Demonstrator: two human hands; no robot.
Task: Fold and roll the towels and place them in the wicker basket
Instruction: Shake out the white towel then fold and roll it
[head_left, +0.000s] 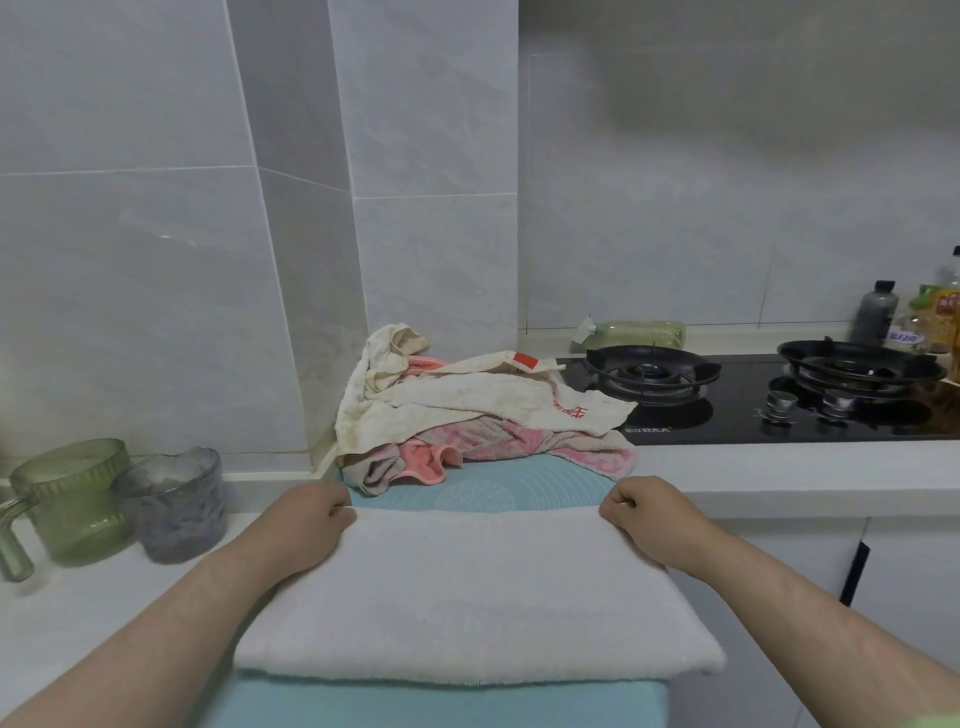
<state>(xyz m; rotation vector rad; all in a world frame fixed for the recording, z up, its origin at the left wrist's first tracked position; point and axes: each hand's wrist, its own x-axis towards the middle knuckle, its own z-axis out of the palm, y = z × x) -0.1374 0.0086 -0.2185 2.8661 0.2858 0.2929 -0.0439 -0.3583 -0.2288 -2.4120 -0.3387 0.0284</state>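
A white towel (475, 592) lies folded flat on a light blue mat (519, 483) on the counter. My left hand (306, 514) pinches the towel's far left corner. My right hand (644, 512) pinches its far right corner. Both hands hold the far edge down against the mat. Behind the mat a heap of crumpled towels (467, 410), cream and pink, rests against the tiled wall corner. No wicker basket is in view.
Two ribbed cups, a green one (67, 504) and a grey one (171, 509), stand on the counter at the left. A black gas hob (753, 395) with two burners lies at the right, with bottles (878, 312) behind it. The counter edge drops off right of the mat.
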